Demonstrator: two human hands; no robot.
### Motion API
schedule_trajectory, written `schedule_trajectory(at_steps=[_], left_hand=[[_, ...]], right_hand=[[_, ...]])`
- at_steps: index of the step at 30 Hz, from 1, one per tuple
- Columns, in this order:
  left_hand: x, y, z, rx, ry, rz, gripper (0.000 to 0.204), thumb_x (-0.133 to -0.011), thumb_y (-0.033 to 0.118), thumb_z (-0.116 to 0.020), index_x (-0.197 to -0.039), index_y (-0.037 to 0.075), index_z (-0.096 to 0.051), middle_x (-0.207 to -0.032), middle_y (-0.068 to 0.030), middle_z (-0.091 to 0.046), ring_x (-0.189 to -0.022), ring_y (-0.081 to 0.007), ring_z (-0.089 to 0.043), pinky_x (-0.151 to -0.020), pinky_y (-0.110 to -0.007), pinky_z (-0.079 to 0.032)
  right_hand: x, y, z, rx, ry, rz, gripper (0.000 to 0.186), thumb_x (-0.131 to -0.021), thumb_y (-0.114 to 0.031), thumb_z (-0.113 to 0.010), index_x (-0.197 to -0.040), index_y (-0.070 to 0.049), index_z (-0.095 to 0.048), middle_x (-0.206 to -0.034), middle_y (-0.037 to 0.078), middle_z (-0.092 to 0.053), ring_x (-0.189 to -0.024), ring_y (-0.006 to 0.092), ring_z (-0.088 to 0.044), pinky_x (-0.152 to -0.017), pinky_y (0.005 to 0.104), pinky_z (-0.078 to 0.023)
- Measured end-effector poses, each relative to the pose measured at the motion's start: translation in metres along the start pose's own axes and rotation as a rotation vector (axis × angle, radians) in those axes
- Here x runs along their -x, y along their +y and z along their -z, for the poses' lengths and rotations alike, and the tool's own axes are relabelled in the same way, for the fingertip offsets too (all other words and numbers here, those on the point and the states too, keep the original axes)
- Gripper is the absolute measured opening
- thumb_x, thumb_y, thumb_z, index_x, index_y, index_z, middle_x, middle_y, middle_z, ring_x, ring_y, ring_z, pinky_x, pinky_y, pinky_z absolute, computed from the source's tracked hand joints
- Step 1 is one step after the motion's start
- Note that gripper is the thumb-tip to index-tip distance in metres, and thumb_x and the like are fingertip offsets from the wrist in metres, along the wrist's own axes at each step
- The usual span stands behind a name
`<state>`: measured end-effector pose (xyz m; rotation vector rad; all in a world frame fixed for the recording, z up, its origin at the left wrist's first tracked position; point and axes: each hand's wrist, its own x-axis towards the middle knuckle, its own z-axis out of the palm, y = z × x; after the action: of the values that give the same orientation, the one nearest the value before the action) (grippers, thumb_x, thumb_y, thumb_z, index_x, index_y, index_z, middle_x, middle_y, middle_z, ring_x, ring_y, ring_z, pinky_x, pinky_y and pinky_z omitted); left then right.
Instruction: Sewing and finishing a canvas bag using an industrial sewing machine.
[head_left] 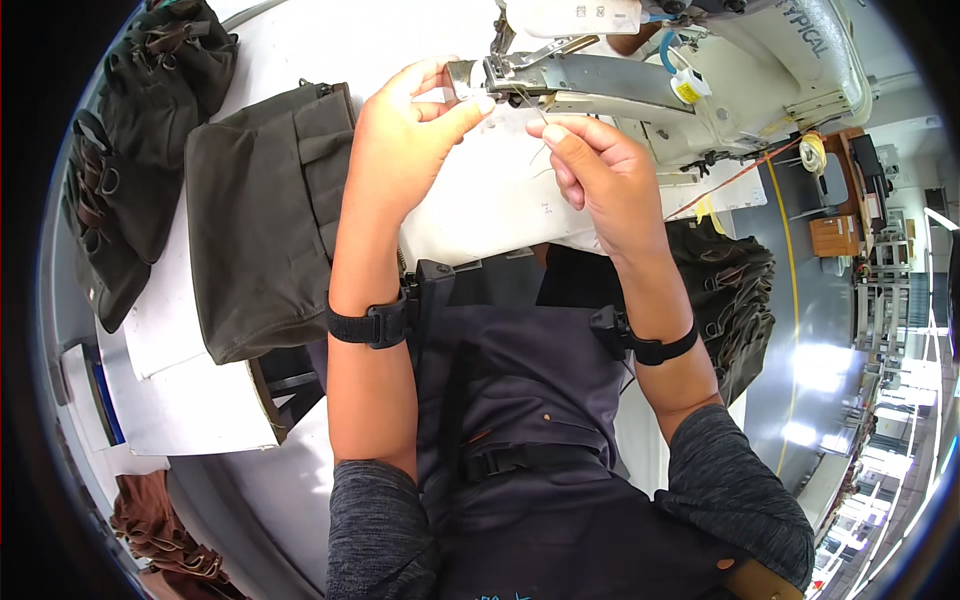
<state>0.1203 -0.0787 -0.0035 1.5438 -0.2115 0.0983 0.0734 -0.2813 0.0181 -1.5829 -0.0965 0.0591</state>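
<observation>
My left hand [405, 135] is at the end of the sewing machine's narrow arm [610, 82]. Its thumb and fingers close around a small dark olive fabric piece [459, 78] beside the needle area. The metal presser foot parts [535, 55] sit just above and to the right of that piece. Close by on the right, my right hand [605, 170] pinches a thin thread [540, 112] between thumb and forefinger. The thread runs up toward the presser foot, and a loose tail hangs below the fingers. The exact stitch point is too small to make out.
A dark olive bag [262, 215] lies on the white table [290, 45] left of my forearm, with more olive bags [140, 150] beyond it. Stacked olive pieces [725, 300] hang at the right. The white machine body [800, 75] stands at the upper right.
</observation>
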Motion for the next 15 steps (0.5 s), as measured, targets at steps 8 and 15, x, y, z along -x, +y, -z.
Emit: schedule_trajectory(at_steps=[8, 15], left_hand=[[-0.002, -0.002, 0.000, 0.076, -0.005, 0.024, 0.055, -0.086, 0.011, -0.082, -0.134, -0.006, -0.062, -0.117, -0.0136, -0.071, -0.084, -0.0093, -0.065, -0.070, -0.025, -0.052], [-0.009, -0.004, 0.010, 0.049, -0.092, -0.002, 0.058, -0.083, 0.009, -0.084, -0.134, -0.007, -0.062, -0.123, -0.0170, -0.070, -0.090, -0.0115, -0.068, -0.077, -0.025, -0.055]], right_hand=[[-0.001, 0.001, 0.001, 0.003, 0.002, -0.003, 0.024, -0.103, -0.016, -0.063, -0.115, 0.003, -0.073, -0.069, -0.006, -0.049, -0.056, 0.0027, -0.040, -0.052, 0.0187, -0.032], [0.000, 0.001, 0.003, 0.005, -0.008, 0.000, 0.025, -0.103, -0.016, -0.062, -0.116, 0.003, -0.072, -0.070, -0.006, -0.050, -0.056, 0.0025, -0.040, -0.052, 0.0184, -0.031]])
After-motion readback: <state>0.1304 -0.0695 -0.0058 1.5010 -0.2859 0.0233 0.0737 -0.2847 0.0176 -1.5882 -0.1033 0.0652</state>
